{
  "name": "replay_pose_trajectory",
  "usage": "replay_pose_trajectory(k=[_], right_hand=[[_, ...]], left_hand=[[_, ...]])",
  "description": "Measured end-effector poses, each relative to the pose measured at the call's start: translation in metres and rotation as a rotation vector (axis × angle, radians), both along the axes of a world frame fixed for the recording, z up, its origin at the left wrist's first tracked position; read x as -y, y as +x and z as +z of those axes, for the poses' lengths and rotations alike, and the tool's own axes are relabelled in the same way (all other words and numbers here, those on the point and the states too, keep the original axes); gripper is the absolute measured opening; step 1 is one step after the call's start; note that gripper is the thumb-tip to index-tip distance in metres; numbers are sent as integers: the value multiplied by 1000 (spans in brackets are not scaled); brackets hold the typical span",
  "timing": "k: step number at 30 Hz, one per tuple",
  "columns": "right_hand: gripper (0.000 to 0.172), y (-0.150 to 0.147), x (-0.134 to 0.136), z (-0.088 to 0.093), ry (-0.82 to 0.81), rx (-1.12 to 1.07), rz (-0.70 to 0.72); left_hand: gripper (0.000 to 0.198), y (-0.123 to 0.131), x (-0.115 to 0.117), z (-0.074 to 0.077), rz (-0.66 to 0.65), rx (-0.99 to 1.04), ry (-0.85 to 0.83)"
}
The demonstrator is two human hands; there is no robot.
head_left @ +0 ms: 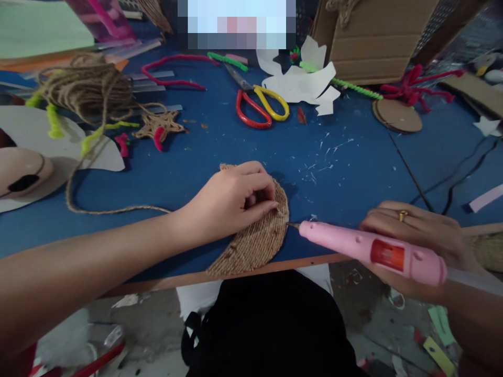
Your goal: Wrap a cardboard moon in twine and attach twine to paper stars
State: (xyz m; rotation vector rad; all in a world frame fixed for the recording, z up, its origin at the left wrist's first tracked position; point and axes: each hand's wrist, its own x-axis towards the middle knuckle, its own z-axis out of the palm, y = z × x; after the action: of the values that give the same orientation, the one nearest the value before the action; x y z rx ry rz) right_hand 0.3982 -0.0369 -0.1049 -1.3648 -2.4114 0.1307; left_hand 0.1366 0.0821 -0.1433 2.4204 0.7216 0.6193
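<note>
A crescent-like piece covered in rows of jute twine (259,243) lies at the front edge of the blue table. My left hand (243,191) rests over it, thumb and fingers pinched on the twine near its right edge. A loose strand of twine (121,210) runs from the left to beneath my left wrist. My right hand (412,225) is closed round a pink hot glue gun (349,242), partly hidden behind it. The gun's metal nozzle points left, at the right edge of the twine-covered piece, close to my left fingertips.
Farther back lie a twine bundle (88,89), a twine star (159,124), scissors (253,110) with red and yellow handles, and white paper cutouts (298,84). Cardboard discs (396,115) are at the right, near a black cord (467,173). A computer mouse (23,170) sits at the left.
</note>
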Motion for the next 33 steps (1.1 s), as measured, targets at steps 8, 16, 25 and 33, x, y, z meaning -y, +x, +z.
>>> replay_pose_trajectory(k=[8,16,25,33], right_hand=[[12,1,4,0,-13,18,39],[10,-1,-1,0,-1,33,85],[9,3,-1,1,-35,-58,33],[10,1,-2,0,-77,-64,39]], left_hand=[[15,0,0,1,2,-10,-3],[14,0,0,0,-3,-10,-1],[12,0,1,0,-1,-12,3],[13,0,0,0,-4,-11,-6]])
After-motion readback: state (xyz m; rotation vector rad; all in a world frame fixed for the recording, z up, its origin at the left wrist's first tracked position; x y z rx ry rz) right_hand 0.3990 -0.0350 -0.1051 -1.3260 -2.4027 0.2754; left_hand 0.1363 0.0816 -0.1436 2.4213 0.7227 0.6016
